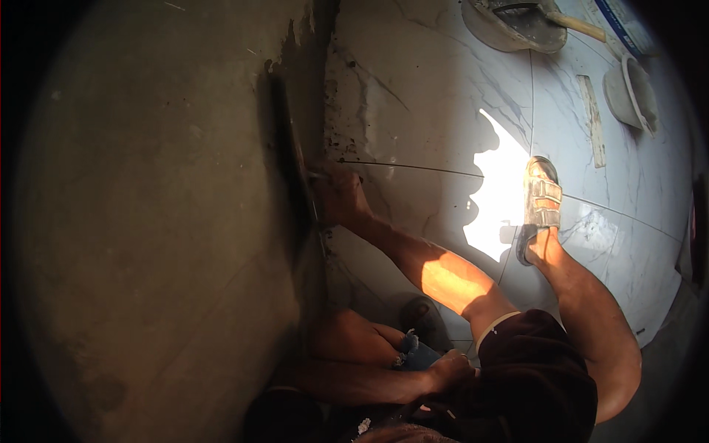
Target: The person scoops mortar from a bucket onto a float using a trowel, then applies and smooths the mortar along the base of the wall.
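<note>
Gripped in my right hand (341, 193) is a plastering trowel (289, 136), its long flat blade turned edge-on toward me and held along the wall. Fingers wrap round its handle, close to the corner where wall meets floor. The wall (170, 184) is grey plaster, with a darker, wet-looking ragged patch (299, 44) above the blade. Low in the view, my left hand (449, 369) rests at my lap beside frayed denim (417, 356). Its fingers look curled, and shadow hides whatever may be in them.
Marble-patterned tiles (421, 96) cover the floor, with a bright sunlit patch. My sandalled foot (544, 193) stands on it. Farther right are a grey basin (502, 29) with a wooden-handled tool, a pale bucket (630, 94) on its side, a flat strip (591, 122) and a blue-and-white bag (624, 26).
</note>
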Demonstrator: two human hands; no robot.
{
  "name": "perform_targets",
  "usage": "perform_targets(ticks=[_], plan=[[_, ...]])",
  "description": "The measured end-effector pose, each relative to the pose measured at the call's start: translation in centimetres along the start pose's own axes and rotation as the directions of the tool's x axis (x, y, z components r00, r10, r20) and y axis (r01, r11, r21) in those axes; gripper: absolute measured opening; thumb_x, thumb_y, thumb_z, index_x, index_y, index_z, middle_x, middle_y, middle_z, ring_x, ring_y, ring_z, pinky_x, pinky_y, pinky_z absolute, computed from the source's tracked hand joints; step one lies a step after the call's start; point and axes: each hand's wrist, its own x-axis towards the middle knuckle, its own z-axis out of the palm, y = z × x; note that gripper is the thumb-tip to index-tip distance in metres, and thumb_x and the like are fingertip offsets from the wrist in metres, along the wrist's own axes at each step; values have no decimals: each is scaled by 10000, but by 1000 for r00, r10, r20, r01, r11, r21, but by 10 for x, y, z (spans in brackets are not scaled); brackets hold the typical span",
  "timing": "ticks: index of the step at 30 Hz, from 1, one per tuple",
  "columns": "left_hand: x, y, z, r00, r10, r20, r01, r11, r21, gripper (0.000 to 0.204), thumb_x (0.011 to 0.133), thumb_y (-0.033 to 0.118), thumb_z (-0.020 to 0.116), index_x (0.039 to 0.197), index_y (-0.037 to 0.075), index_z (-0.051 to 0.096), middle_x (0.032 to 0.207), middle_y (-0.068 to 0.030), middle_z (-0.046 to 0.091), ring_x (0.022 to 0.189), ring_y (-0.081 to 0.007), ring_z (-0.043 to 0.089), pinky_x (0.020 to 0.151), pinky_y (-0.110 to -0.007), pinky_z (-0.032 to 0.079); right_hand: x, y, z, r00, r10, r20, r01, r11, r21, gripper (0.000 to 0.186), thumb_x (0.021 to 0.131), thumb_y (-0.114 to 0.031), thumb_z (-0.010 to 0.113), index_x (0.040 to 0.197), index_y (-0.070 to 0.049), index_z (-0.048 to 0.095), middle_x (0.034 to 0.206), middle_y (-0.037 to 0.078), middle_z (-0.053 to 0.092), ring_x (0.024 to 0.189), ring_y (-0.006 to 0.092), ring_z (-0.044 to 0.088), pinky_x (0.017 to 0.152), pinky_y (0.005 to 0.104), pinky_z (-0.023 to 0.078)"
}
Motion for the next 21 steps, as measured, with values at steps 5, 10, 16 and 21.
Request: perform_targets(ticks=[5,10,16,21], plan=[[9,0,5,979,125,-162,-143,984,-105,142,762,227,584,667,155,662,650,-14,648,651,-190,663,496,-341,446,78,66,-53,931,357,-71,-360,932,-39,318,892,-193,488,1147,-32,588,842,117,649,749,204,626,675,324,501],[19,-9,78,788,52,-613,-182,972,-152,129,737,211,598,646,148,664,670,-23,656,653,-198,658,500,-339,448,94,72,-34,921,388,-42,-389,907,-163,341,902,-223,482,1163,-29,583,874,104,635,723,158,582,660,313,497],[12,-3,38,960,105,-261,-134,986,-97,137,740,229,601,670,139,677,681,-42,661,643,-209,652,491,-334,450,34,23,-14,996,-90,-4,90,996,1,325,880,-143,485,1170,-34,582,916,107,633,819,166,593,707,310,498],[3,-1,52,937,-12,-350,-88,959,-268,133,733,229,604,675,134,677,680,-55,658,643,-220,651,501,-351,460,58,26,-25,838,545,35,-542,821,181,326,874,-121,482,1166,-17,580,954,129,643,858,175,612,757,298,490]])
